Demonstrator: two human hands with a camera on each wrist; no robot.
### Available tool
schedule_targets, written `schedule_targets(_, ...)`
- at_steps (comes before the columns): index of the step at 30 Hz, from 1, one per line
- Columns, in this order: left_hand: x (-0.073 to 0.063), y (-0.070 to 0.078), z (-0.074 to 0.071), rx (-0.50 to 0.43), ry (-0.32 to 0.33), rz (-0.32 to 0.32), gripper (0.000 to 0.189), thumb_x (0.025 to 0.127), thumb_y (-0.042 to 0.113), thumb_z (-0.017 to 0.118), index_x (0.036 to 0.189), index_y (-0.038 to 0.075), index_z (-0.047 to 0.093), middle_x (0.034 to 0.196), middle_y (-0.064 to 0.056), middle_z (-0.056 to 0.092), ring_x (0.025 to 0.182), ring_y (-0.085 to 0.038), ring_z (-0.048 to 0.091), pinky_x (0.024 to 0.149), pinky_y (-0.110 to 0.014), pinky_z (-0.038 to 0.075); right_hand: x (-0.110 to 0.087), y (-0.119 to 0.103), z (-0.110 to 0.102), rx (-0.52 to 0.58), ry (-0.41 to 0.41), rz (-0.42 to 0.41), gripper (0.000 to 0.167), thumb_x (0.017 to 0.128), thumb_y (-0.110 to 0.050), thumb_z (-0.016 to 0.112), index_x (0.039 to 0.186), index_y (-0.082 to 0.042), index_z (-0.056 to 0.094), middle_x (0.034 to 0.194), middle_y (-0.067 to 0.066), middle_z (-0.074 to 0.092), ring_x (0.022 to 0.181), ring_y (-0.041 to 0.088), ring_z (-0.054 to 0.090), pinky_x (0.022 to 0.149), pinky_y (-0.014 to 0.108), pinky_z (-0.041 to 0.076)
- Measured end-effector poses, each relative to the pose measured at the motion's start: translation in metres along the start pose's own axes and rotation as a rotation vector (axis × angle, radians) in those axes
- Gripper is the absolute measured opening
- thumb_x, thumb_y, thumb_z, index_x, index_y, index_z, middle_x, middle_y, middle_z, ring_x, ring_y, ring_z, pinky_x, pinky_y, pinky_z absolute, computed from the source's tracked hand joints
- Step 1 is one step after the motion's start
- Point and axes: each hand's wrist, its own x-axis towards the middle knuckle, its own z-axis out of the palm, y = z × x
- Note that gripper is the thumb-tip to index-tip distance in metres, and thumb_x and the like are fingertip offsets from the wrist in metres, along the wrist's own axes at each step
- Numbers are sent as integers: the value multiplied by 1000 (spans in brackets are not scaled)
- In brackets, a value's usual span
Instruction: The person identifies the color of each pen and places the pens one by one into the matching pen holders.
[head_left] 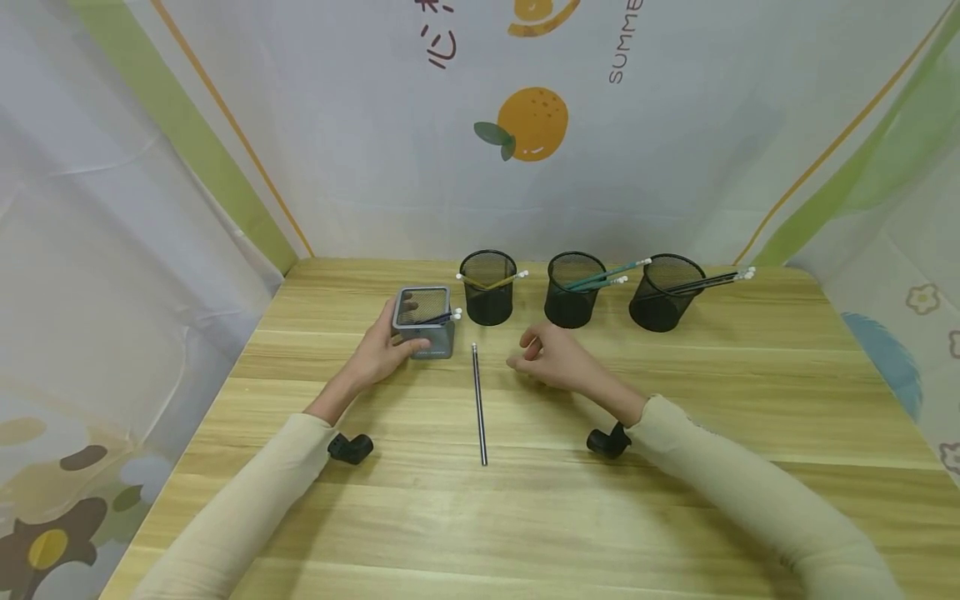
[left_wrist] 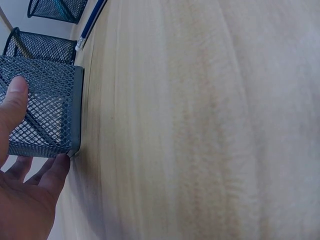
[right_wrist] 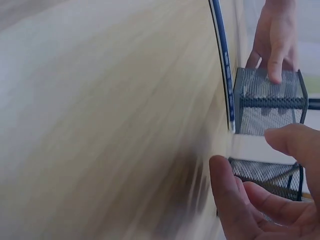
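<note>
My left hand (head_left: 380,350) grips a square grey mesh pen holder (head_left: 433,343) at its left side, thumb on the front wall and fingers round the far side. Dark pencils with white erasers lean out of that holder. In the left wrist view its mesh wall (left_wrist: 47,107) shows between thumb and fingers, its base at the tabletop. A dark blue striped pencil (head_left: 480,408) lies on the table between the hands, eraser end pointing away from me. Right of that eraser, my right hand (head_left: 558,360) hovers with loosely bent fingers and nothing in them; thumb and forefinger are apart in the right wrist view.
Three round black mesh pen holders stand along the back: one with yellow pencils (head_left: 489,308), one with green pencils (head_left: 568,310), and a tilted one with black pencils (head_left: 658,308). Behind the wooden table (head_left: 525,533) hangs a white curtain (head_left: 360,167) with fruit prints.
</note>
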Motion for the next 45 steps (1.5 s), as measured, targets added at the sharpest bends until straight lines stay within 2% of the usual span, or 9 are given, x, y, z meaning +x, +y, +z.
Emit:
schedule_targets(5, 0, 0, 0, 4, 2, -4, 84, 95, -2, 70, 159, -3, 15, 148, -36, 37, 136, -53, 37, 114, -60, 29, 5, -9, 11, 13, -34, 4, 42, 91, -26, 80, 109, 8, 62, 82, 7, 67, 57, 22, 68, 57, 31, 55)
schedule_targets(9, 0, -1, -2, 13, 1, -1, 87, 95, 2, 71, 160, 2, 14, 149, -32, 39, 137, -51, 38, 114, -59, 30, 9, -17, 23, 8, -50, 13, 42, 90, -29, 81, 104, 5, 62, 73, 5, 66, 54, 20, 67, 50, 27, 51)
schedule_targets(11, 0, -1, -2, 18, 2, 3, 88, 95, 4, 72, 161, 4, 14, 150, -30, 39, 137, -49, 39, 114, -57, 31, 12, -21, 29, 5, -60, 13, 39, 89, -30, 82, 97, 2, 61, 66, 3, 65, 51, 19, 66, 47, 25, 48)
schedule_targets(13, 0, -1, -3, 15, 1, 8, 88, 95, 6, 73, 161, 4, 15, 150, -29, 40, 137, -48, 40, 115, -56, 32, 14, -26, 35, -30, -76, 14, 39, 89, -33, 82, 80, -2, 58, 56, 0, 60, 47, 16, 62, 43, 22, 42)
schedule_targets(17, -1, -1, -3, 4, -2, 6, 87, 95, 6, 73, 161, 5, 16, 148, -29, 42, 136, -49, 40, 114, -56, 32, 19, -35, 46, -117, -120, 20, 53, 86, -35, 84, 57, -12, 46, 44, -6, 48, 40, 10, 54, 39, 20, 32)
schedule_targets(22, 0, -2, -3, 6, 3, 0, 86, 95, 6, 73, 160, 5, 17, 147, -29, 43, 136, -49, 40, 114, -57, 33, 22, -46, 54, -232, -164, 2, 58, 84, -26, 85, 46, -15, 43, 37, -7, 42, 33, 7, 44, 37, 19, 27)
schedule_targets(29, 0, -1, -2, 2, -6, 10, 87, 95, 5, 72, 160, 4, 16, 147, -30, 43, 136, -49, 41, 113, -57, 33, 22, -54, 54, -205, -205, 65, 42, 84, 0, 75, 53, -11, 49, 43, -3, 54, 38, 8, 57, 38, 16, 37)
schedule_targets(36, -1, 2, 0, -8, -1, 8, 87, 94, 2, 72, 161, 3, 15, 148, -32, 40, 136, -51, 40, 113, -58, 33, 20, -49, 49, -131, -269, 103, 28, 84, 4, 72, 66, -5, 52, 53, 6, 62, 48, 18, 67, 44, 20, 52)
schedule_targets(45, -11, 37, -2, -16, -14, 14, 79, 93, -9, 69, 153, -12, 19, 144, -39, 39, 133, -55, 41, 111, -60, 36, 9, -39, 30, -6, -296, 69, 12, 85, 5, 69, 84, -1, 58, 59, 8, 65, 52, 22, 69, 50, 26, 57)
